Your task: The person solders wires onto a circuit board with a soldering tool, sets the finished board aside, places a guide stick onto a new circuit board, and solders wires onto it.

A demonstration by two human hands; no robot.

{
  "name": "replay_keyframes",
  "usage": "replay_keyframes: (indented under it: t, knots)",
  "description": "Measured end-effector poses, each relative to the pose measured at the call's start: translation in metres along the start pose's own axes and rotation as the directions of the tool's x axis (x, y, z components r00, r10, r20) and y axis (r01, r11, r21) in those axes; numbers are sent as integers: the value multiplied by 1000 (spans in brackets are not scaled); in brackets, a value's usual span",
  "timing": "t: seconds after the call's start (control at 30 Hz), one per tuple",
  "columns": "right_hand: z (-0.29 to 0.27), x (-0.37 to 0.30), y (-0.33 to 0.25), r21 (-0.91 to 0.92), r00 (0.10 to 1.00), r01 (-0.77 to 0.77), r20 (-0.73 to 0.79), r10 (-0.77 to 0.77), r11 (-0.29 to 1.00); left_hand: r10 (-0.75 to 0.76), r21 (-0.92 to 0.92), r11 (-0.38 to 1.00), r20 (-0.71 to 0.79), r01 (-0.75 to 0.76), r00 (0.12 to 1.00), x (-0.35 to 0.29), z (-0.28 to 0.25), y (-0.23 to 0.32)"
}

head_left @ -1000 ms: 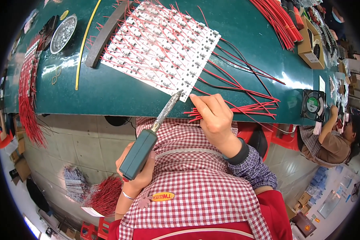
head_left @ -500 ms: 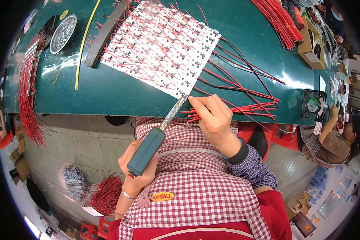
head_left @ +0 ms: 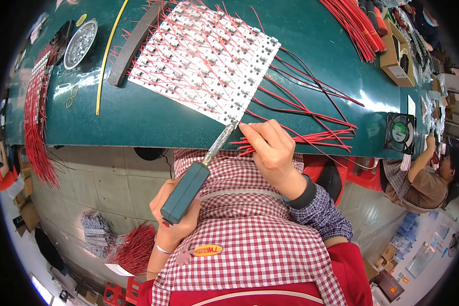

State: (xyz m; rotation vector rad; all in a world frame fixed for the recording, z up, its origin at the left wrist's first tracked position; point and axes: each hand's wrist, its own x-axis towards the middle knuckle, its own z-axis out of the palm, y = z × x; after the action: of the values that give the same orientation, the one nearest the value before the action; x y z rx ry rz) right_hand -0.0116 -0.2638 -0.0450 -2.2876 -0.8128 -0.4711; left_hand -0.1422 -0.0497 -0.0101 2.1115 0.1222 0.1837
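Note:
My left hand (head_left: 167, 209) is wrapped round the dark green handle of a soldering iron (head_left: 186, 193). Its metal tip meets the near corner of a white circuit board panel (head_left: 188, 97), which carries rows of small dark parts and many thin red wires. Just right of that tip, my right hand (head_left: 273, 154) is closed in a pinch on a red wire (head_left: 241, 123), whose end lies at the panel corner. Beneath and beside the right hand lies a bunch of loose red wires (head_left: 316, 137). Several longer red wires run off the panel's right edge.
A dark metal bar (head_left: 132, 51) rests along the panel's left side. Left of it are a yellow strip (head_left: 107, 58) and a metal dish (head_left: 80, 44). Wired boards (head_left: 35, 102) overhang the table's left edge. A small fan (head_left: 400, 132) and a cardboard box (head_left: 397, 64) stand right.
The soldering iron's handle and my left hand have shifted very slightly left. My right hand has hardly moved, and the panel stays nearly in place.

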Motion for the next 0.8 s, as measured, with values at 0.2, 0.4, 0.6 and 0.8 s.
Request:
replay_keyframes:
  t: [0.2, 0.4, 0.6, 0.8]
  knots:
    - [0, 0, 0, 5, 1000, 1, -7, -1, 1000, -29, -22, 999, -23, 29, 999, -9, 0, -7]
    - [0, 0, 0, 2, 1000, -2, -13, 2, 1000, -32, -14, 999, -6, 32, 999, -6, 0, 0]
    - [2, -1, 0, -5, 1000, -3, -18, 3, 1000, 23, -3, 1000, -14, -23, 1000, 0, 0, 3]
    - [2, -1, 1, -6, 1000, 10, -15, -10, 1000, 10, -14, 1000, -7, -10, 1000, 3, 0, 6]
